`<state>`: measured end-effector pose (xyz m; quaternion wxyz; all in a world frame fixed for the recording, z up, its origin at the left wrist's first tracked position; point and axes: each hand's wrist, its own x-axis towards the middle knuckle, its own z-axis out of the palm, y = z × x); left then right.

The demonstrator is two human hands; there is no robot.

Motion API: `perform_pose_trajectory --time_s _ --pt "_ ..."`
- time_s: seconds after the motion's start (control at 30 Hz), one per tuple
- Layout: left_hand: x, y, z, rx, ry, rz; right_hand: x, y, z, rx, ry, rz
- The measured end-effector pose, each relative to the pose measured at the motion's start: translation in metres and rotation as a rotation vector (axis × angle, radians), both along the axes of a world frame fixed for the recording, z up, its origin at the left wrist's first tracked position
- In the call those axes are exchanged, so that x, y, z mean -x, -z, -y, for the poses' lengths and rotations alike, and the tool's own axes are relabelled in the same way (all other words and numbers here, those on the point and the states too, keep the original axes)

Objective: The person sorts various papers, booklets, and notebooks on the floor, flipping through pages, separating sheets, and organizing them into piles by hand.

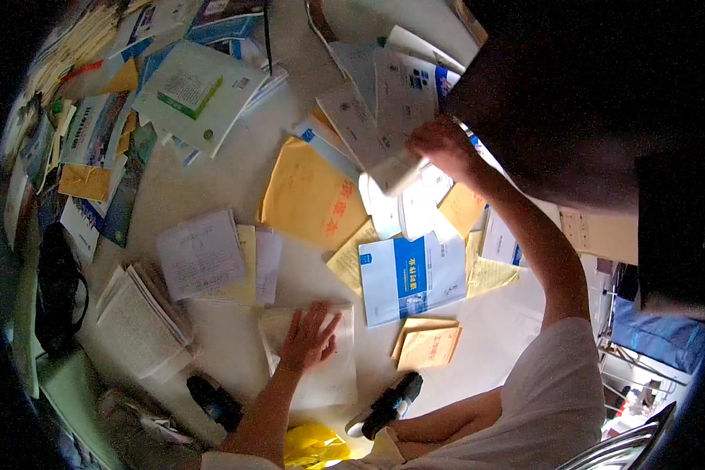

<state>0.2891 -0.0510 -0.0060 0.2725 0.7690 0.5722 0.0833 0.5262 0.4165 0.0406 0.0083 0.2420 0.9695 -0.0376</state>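
My left hand (311,337) lies with its fingers spread on a pale stack of paper (338,384) on the floor, near my shoes. Farther out, my right hand (444,147) closes on the edge of a whitish booklet (398,171), which is partly blurred. Beside that hand spread several grey-white booklets (403,86) and bright white papers. Below them are a large orange-brown envelope (309,196) with red characters and a blue-and-white booklet (411,278). Small orange notebooks (429,346) rest to the right of my left hand.
Handwritten sheets (202,254) and an open paper stack (141,325) lie to the left. Piled books (192,98) fill the upper left. A black bag (58,290) stands at the left edge. Close by are my shoes (387,406) and a yellow plastic bag (317,446). Dark furniture (572,102) overhangs the upper right.
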Motion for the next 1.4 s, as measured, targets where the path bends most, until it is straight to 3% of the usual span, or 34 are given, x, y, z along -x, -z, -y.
perform_pose_trajectory --time_s 0.03,0.17,0.4,0.5,0.57,0.63,0.67,0.7,0.73,0.77,0.8,0.87,0.9,0.97,1.03,1.1,1.17,1.2,1.23,1.3,1.37,1.4 --pt "-0.001 0.000 0.002 -0.025 -0.004 -0.006 0.001 -0.021 0.031 -0.155 -0.101 -0.009" --pt "0.003 -0.002 -0.005 0.074 0.007 0.062 0.004 -0.088 0.120 -0.176 -0.287 -0.316" --pt "-0.002 -0.002 0.015 -0.114 -0.053 0.105 -0.030 -0.161 0.234 -0.028 -0.290 -0.278" --pt "0.006 -0.024 0.007 -0.188 -0.166 0.323 -0.017 -0.180 0.264 0.012 -0.331 -0.285" --pt "-0.003 -0.033 0.004 -0.204 -0.398 0.464 0.000 -0.183 0.291 0.018 -0.419 -0.176" --pt "-0.008 -0.032 -0.006 0.093 -0.470 0.865 0.028 -0.176 0.317 0.078 -0.482 -0.044" --pt "-0.007 -0.042 -0.018 0.448 -0.546 1.293 0.040 -0.165 0.331 0.144 -0.524 0.097" --pt "-0.003 -0.059 -0.024 0.838 -0.614 1.705 0.047 -0.139 0.351 0.219 -0.538 0.005" --pt "0.005 -0.077 -0.030 1.058 -0.505 1.742 0.059 -0.117 0.375 0.340 -0.516 0.090" --pt "0.017 -0.084 -0.028 1.152 -0.484 1.687 0.072 -0.095 0.398 0.456 -0.483 0.175" --pt "0.029 -0.083 -0.026 1.194 -0.525 1.592 0.086 -0.090 0.414 0.310 -0.639 0.047" --pt "0.046 -0.072 -0.005 1.237 -0.576 1.488 0.106 -0.045 0.455 0.239 -0.735 0.136" --pt "0.050 -0.067 0.008 1.137 -0.564 1.153 0.115 -0.012 0.481 0.306 -0.751 0.180" --pt "0.060 -0.039 0.031 1.033 -0.519 0.825 0.138 0.032 0.517 0.378 -0.749 0.233" --pt "0.066 -0.003 0.058 0.719 -0.454 0.526 0.159 0.055 0.539 0.233 -0.656 -0.058" --pt "0.065 0.000 0.062 0.610 -0.518 0.658 0.173 0.071 0.549 0.162 -0.642 -0.207" --pt "0.065 0.010 0.055 0.896 -0.854 1.044 0.172 0.080 0.557 0.096 -0.623 -0.355" --pt "0.061 0.019 0.052 0.469 -0.610 0.569 0.170 0.074 0.557 0.176 -0.620 -0.294" --pt "0.062 0.020 0.056 0.472 -0.610 0.566 0.168 0.065 0.552 0.253 -0.617 -0.234" --pt "0.069 0.019 0.061 0.325 -0.377 0.262 0.167 0.045 0.539 0.395 -0.605 -0.118" --pt "0.076 0.007 0.058 0.374 -0.447 0.274 0.164 0.032 0.529 0.459 -0.595 -0.061" --pt "0.079 0.002 0.055 0.421 -0.522 0.293 0.161 0.025 0.524 0.318 -0.625 -0.259"
